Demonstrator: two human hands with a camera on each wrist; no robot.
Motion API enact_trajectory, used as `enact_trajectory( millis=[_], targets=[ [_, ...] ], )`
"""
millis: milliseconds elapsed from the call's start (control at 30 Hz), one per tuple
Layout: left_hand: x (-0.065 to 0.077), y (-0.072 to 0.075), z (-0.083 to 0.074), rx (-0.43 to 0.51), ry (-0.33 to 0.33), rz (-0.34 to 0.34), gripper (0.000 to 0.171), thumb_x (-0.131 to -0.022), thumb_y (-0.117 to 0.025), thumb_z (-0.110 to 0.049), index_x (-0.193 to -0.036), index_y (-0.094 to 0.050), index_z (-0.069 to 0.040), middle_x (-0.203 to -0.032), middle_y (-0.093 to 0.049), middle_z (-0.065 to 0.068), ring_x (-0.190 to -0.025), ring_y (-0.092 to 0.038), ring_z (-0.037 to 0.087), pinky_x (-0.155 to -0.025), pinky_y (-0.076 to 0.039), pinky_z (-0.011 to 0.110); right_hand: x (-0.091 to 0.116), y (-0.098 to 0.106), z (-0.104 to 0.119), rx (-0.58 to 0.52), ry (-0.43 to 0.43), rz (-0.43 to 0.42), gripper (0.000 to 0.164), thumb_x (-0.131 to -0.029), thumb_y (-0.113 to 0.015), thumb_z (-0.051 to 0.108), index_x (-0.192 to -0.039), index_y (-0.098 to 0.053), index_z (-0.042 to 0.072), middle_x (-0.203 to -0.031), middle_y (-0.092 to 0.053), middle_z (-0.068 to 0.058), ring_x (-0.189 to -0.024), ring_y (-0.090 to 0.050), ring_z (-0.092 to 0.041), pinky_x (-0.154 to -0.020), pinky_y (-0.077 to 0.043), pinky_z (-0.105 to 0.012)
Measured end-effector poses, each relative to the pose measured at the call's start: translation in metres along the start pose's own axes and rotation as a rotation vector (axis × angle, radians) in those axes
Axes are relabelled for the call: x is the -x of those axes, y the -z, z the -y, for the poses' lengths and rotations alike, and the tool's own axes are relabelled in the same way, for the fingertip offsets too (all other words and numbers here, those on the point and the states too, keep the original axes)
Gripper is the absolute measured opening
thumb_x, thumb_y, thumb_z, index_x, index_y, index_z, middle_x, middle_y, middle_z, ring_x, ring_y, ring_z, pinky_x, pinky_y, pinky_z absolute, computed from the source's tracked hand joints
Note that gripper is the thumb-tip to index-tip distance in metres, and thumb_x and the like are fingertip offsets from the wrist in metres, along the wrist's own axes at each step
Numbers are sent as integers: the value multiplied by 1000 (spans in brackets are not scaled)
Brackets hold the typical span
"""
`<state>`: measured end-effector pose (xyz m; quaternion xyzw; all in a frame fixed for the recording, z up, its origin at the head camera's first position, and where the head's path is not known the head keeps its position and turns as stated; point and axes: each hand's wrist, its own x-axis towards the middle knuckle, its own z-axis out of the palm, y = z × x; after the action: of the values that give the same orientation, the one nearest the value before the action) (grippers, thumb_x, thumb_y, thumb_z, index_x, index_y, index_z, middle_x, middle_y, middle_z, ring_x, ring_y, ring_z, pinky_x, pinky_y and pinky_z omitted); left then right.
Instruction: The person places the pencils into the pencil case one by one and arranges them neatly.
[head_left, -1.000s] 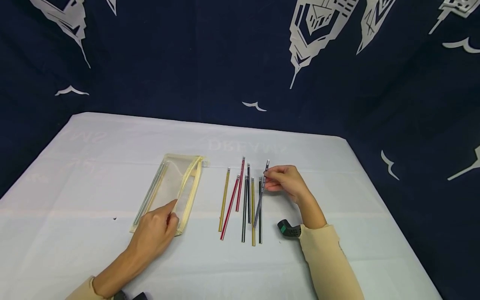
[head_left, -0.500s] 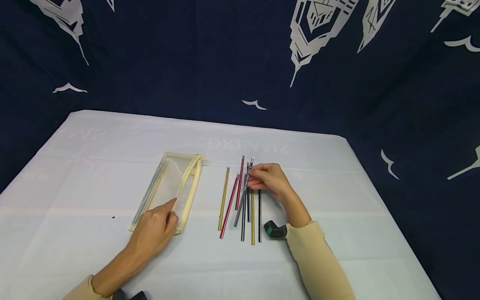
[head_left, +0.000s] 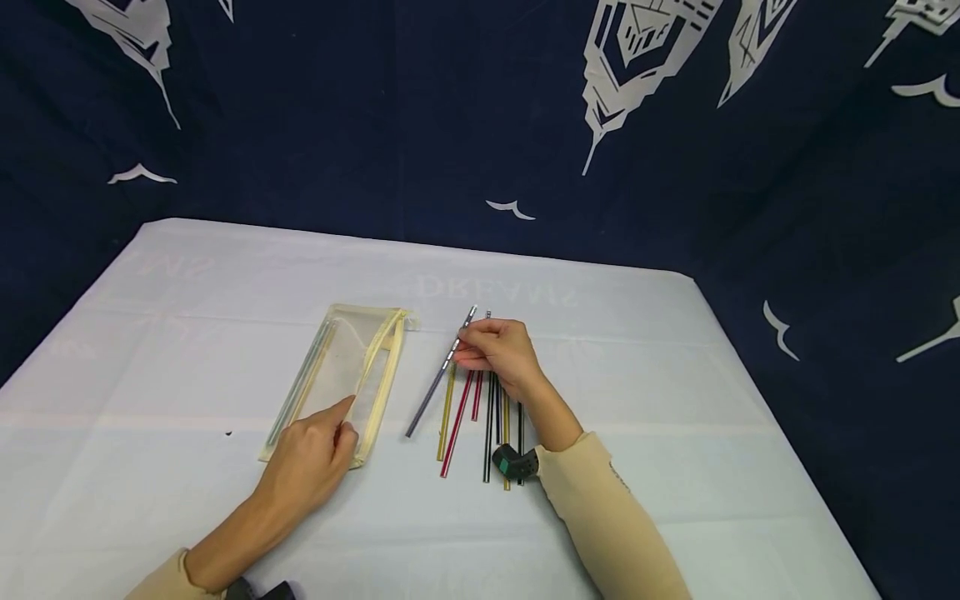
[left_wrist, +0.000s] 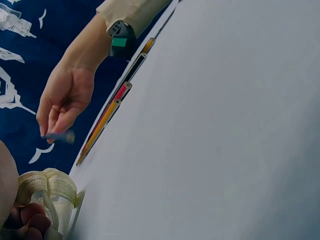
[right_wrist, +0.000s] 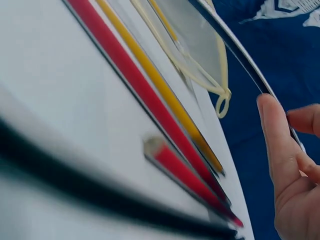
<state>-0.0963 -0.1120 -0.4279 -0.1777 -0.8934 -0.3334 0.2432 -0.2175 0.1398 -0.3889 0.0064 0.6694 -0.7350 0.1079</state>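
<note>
My right hand (head_left: 501, 352) pinches a dark blue-grey pencil (head_left: 431, 397) near its upper end, tilted above the table between the loose pencils and a pouch. In the right wrist view, thumb and fingers meet on this pencil (right_wrist: 240, 57). A cream see-through zip pouch (head_left: 341, 342) lies to the left, with a few pencils (head_left: 303, 379) along its left side. My left hand (head_left: 303, 462) grips the pouch's near zip side, index finger stretched along it. In the left wrist view, curled fingertips (left_wrist: 36, 220) show at the bulging pouch (left_wrist: 55, 192).
Several loose pencils lie roughly side by side under and near my right hand: a yellow one (head_left: 446, 421), a red one (head_left: 456, 433), a dark one (head_left: 487, 442). The white-covered table (head_left: 225, 333) ends at a dark blue printed cloth (head_left: 337, 125).
My right hand has carried the blue-grey pencil left, across the loose pencils toward the pouch. The left hand and the pouch have stayed in place.
</note>
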Motion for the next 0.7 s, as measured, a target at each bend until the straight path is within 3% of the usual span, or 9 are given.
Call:
enact_trajectory(
  millis=[200, 700],
  targets=[
    [0, 0, 0, 0, 0, -6, 32, -79, -53, 6, -106, -69, 15, -69, -63, 9, -54, -41, 10, -51, -40, 27, -3, -20, -6, -15, 23, 13, 15, -91, -59, -5, -103, -62, -14, -74, -68, -12, -62, -70, -17, -62, -57, -29],
    [0, 0, 1, -3, -5, -13, 33, -79, -54, 5, -107, -69, 14, -80, -69, 16, -59, -51, 15, -53, -46, 33, -3, -62, -19, -18, -61, 127, 17, -91, -58, -8, -105, -60, -18, -72, -67, -11, -60, -69, -16, -62, -57, -28]
  ],
)
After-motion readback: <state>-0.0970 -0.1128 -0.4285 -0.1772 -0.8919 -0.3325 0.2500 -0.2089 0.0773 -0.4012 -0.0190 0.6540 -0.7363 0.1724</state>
